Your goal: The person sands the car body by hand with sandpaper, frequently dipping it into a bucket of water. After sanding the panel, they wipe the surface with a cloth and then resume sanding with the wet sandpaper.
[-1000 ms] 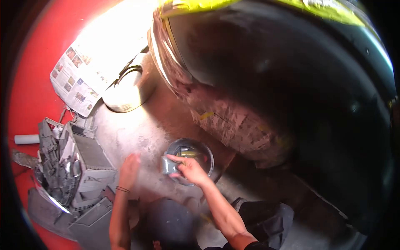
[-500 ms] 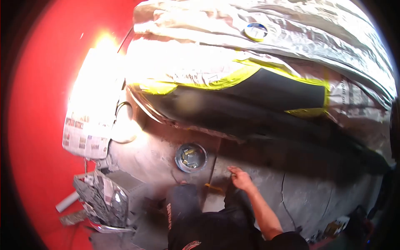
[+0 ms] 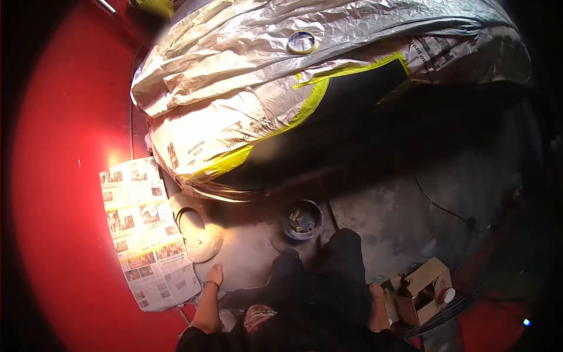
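My left hand [image 3: 215, 274] hangs low at the left, a dark band on its wrist, near the newspaper-covered panel [image 3: 146, 234] and a pale round disc-like object [image 3: 202, 234]. No object shows in it, but its fingers are too small and turned away to judge. My right hand [image 3: 378, 298] is beside my right thigh, close to an open cardboard box [image 3: 419, 293]; its fingers are mostly hidden. In front of my knees stands a round tub [image 3: 303, 220] with several small yellowish and grey pieces in it.
Ahead is a large body covered in masking paper [image 3: 234, 126] and silvery sheeting [image 3: 223, 53], its dark panel [image 3: 363, 88] edged with yellow tape [image 3: 314, 100]. A tape roll [image 3: 301, 42] lies on top. A cable [image 3: 434, 202] crosses the floor near a red wall [image 3: 53, 176].
The view has swung left and lost its glare. My right hand has drawn back from in front of my thigh to beside the box; my left hand now shows at the left.
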Demonstrator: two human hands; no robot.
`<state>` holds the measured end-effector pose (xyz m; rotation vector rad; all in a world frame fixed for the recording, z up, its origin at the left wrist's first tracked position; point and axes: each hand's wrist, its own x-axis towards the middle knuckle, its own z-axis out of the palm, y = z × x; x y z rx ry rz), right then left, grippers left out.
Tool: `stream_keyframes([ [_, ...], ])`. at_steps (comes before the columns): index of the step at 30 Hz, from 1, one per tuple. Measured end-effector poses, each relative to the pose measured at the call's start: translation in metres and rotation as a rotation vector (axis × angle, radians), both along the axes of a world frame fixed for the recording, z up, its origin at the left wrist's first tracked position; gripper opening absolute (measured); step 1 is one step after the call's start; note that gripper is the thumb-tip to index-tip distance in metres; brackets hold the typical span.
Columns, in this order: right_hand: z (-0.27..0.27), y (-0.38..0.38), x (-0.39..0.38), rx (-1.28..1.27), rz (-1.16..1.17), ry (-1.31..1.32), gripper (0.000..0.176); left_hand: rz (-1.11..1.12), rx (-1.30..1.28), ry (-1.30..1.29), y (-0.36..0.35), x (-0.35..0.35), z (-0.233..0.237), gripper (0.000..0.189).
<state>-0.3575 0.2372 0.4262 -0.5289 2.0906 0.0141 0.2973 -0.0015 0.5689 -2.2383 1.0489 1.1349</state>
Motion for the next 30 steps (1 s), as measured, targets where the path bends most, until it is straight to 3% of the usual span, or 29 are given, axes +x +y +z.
stream_keyframes([
  [1, -0.044, 0.08, 0.014, 0.029, 0.428, 0.222, 0.034, -0.343, 0.137, -0.224, -0.027, -0.004, 0.024, 0.053],
  [2, -0.014, 0.077, 0.047, -0.043, 0.188, 0.186, 0.038, -0.844, 0.051, -0.195, -0.023, 0.005, 0.036, 0.056],
  [5, 0.017, 0.071, 0.118, -0.104, -0.416, 0.222, 0.053, -0.433, -0.385, 0.273, -0.031, 0.037, -0.016, 0.053],
  [6, -0.025, 0.081, 0.117, -0.133, -0.495, 0.118, 0.052, -0.456, -0.512, 0.287, -0.056, 0.028, -0.009, 0.048],
  [7, -0.016, 0.03, 0.113, -0.087, -0.614, 0.112, 0.05, -0.473, -0.639, 0.302, -0.091, 0.0, 0.011, 0.044],
  [8, 0.005, -0.008, 0.113, -0.167, -0.749, -0.094, 0.05, -0.521, -0.787, 0.317, -0.128, -0.027, 0.028, 0.041],
  [10, -0.071, -0.041, 0.101, -0.511, -0.557, -0.107, 0.053, -0.623, -1.012, 0.394, -0.216, -0.082, 0.063, 0.037],
  [11, -0.036, -0.087, 0.107, -0.674, -0.673, -0.203, 0.049, -0.754, -1.122, 0.384, -0.258, -0.106, 0.077, 0.037],
  [13, 0.076, -0.173, 0.105, -0.392, -0.632, -0.254, 0.052, -0.879, -1.255, 0.463, -0.339, -0.144, 0.095, 0.039],
  [14, 0.11, -0.189, 0.115, -0.543, -0.634, -0.277, 0.052, -0.965, -1.284, 0.5, -0.378, -0.161, 0.108, 0.041],
  [16, 0.092, -0.162, 0.134, -0.73, -0.487, -0.086, 0.054, -1.037, -1.417, 0.563, -0.442, -0.188, 0.129, 0.041],
  [17, 0.122, -0.157, 0.15, -0.548, -0.859, -0.356, 0.055, -1.083, -1.474, 0.603, -0.471, -0.198, 0.132, 0.04],
  [19, 0.147, -0.138, 0.209, -0.677, -1.363, -0.511, 0.057, -1.174, -1.593, 0.675, -0.522, -0.213, 0.136, 0.041],
  [21, 0.122, -0.098, 0.295, -0.528, -1.534, -0.346, 0.054, -1.202, -1.618, 0.73, -0.553, -0.23, 0.141, 0.044],
  [23, 0.067, -0.045, 0.393, 0.421, -0.194, 0.049, 0.054, -1.306, -1.733, 0.745, -0.584, -0.249, 0.136, 0.045],
  [25, -0.022, 0.031, 0.536, -0.376, -0.562, 0.307, 0.056, -1.362, -1.813, 0.731, -0.611, -0.269, 0.126, 0.05],
  [26, 0.031, -0.024, 0.547, 0.073, -1.282, -0.17, 0.061, -1.342, -1.852, 0.71, -0.618, -0.279, 0.121, 0.052],
  [27, 0.035, -0.033, 0.587, -0.066, -1.424, -0.188, 0.05, -1.321, -1.818, 0.723, -0.629, -0.289, 0.113, 0.058],
  [28, -0.013, 0.01, 0.645, -0.235, -1.275, -0.287, 0.048, -1.291, -1.809, 0.718, -0.633, -0.298, 0.11, 0.06],
  [29, -0.032, 0.013, 0.68, -0.154, -0.593, 0.123, 0.044, -1.259, -1.799, 0.709, -0.634, -0.307, 0.105, 0.061],
  [30, 0.006, -0.015, 0.666, -0.081, -0.668, -0.009, 0.042, -1.24, -1.77, 0.692, -0.632, -0.313, 0.1, 0.062],
])
